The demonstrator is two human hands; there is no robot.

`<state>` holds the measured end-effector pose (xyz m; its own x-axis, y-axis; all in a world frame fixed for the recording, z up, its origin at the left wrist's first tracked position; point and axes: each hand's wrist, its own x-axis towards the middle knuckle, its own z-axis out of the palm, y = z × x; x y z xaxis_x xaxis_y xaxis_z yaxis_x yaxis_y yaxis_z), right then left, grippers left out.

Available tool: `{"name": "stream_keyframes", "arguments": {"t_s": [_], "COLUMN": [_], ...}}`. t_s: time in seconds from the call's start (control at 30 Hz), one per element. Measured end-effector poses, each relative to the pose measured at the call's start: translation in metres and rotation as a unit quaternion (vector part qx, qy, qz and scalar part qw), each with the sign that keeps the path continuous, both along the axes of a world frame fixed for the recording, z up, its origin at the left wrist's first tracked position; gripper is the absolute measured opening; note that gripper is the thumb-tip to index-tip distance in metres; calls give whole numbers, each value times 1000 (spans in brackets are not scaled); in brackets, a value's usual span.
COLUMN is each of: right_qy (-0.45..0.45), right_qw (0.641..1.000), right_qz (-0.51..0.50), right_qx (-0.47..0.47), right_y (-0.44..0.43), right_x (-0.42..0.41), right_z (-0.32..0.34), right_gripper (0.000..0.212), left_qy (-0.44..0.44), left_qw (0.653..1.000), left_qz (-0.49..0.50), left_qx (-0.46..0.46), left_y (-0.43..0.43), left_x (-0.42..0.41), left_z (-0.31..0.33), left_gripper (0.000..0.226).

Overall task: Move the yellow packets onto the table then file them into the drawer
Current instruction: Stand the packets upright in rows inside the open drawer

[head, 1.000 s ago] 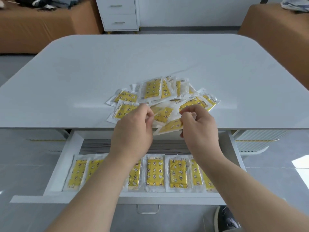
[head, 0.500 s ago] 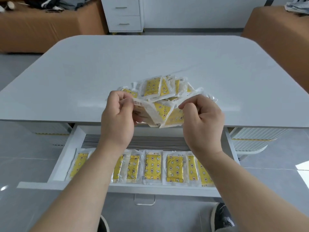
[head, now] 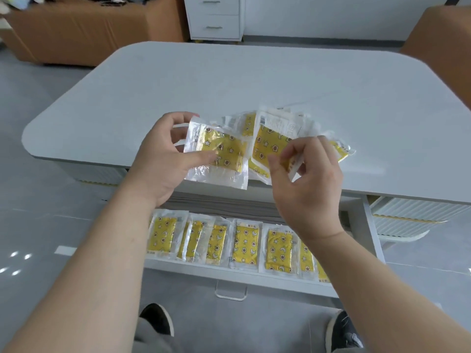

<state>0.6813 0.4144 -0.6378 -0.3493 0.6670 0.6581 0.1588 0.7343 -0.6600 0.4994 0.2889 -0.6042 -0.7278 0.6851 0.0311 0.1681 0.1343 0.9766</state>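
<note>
**Item:** yellow packets. Clear sealed pouches, each with a yellow foil inner printed with stars and moons.

**Location:**
- One packet (head: 216,154) is held above the table's near edge.
- A second packet (head: 270,143) is held just beside it.
- A loose heap (head: 248,121) lies on the table (head: 229,80) behind both.
- A filed row (head: 244,243) stands side by side in the open drawer (head: 229,275) below.

**Holding:**
- The left hand (head: 163,164) grips the first packet, with the thumb across its face and the fingers behind.
- The right hand (head: 311,179) pinches the second packet by its lower edge between thumb and forefinger, and the other fingers are loosely curled.

**Handling (judged):**
- The packets look light, thin and pliant.
- The glossy film is probably slippery, so stacked packets will likely slide and fan apart.
- They do not appear fragile.

**Grasp point:** the clear sealed margin for a single packet, or flat across the face, thumb opposing fingers, for several.

**Surroundings:** the drawer's clear handle (head: 230,293), with dark shoes (head: 156,318) on the floor beneath.
</note>
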Motion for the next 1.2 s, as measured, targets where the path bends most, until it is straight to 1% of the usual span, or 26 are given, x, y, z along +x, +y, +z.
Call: {"name": "stream_keyframes", "arguments": {"t_s": [0.03,0.13,0.23,0.3,0.33,0.4,0.47,0.53,0.57,0.63,0.7,0.73,0.77,0.83,0.87,0.93,1.0,1.13,1.2], "right_qy": [2,4,-3,-10,-14,-23,-44,-73,-88,-112,-135,-148,-162,-202,-227,-281,-329,-440,-481], "right_qw": [1000,1000,999,996,993,986,982,983,983,981,975,971,966,954,948,932,914,864,843], "right_qz": [3,6,32,58,69,89,98,101,105,115,135,149,163,186,193,204,212,206,196], "right_qx": [0,-9,-33,-71,-92,-138,-158,-134,-122,-109,-110,-114,-118,-119,-114,-105,-104,-132,-139], "right_y": [-1,-6,-9,-12,-13,-16,-18,-19,-20,-22,-23,-24,-25,-25,-25,-25,-24,-22,-19], "right_x": [-2,-7,-11,-13,-14,-16,-18,-20,-21,-22,-23,-23,-23,-23,-24,-25,-27,-27,-29], "right_z": [-1,-3,-6,-7,-7,-7,-8,-10,-12,-15,-20,-23,-25,-30,-31,-34,-36,-42,-45], "right_gripper": [17,20,30,41,47,56,58,54,52,49,48,48,48,50,50,50,50,53,55], "left_qy": [-7,-2,40,72,84,89,87,95,107,144,183,193,193,184,182,178,180,185,180], "left_qw": [1000,1000,997,991,986,978,968,946,929,883,829,810,798,784,782,788,789,798,804], "left_qz": [4,3,-11,-29,-38,-55,-72,-100,-114,-147,-197,-217,-225,-228,-231,-239,-240,-222,-213], "left_qx": [3,-10,-64,-112,-138,-180,-225,-295,-336,-423,-490,-510,-524,-547,-549,-539,-536,-528,-525], "left_y": [-1,-4,-9,-12,-14,-17,-20,-22,-23,-22,-19,-17,-16,-14,-12,-9,-6,-3,-2], "left_x": [-2,-8,-13,-17,-19,-22,-26,-29,-31,-32,-30,-29,-28,-26,-25,-24,-23,-23,-23], "left_z": [0,-3,-6,-9,-10,-13,-17,-24,-28,-37,-47,-53,-60,-71,-76,-85,-90,-98,-101], "left_gripper": [66,41,24,14,13,18,17,14,15,23,22,22,26,43,49,52,46,19,20]}}
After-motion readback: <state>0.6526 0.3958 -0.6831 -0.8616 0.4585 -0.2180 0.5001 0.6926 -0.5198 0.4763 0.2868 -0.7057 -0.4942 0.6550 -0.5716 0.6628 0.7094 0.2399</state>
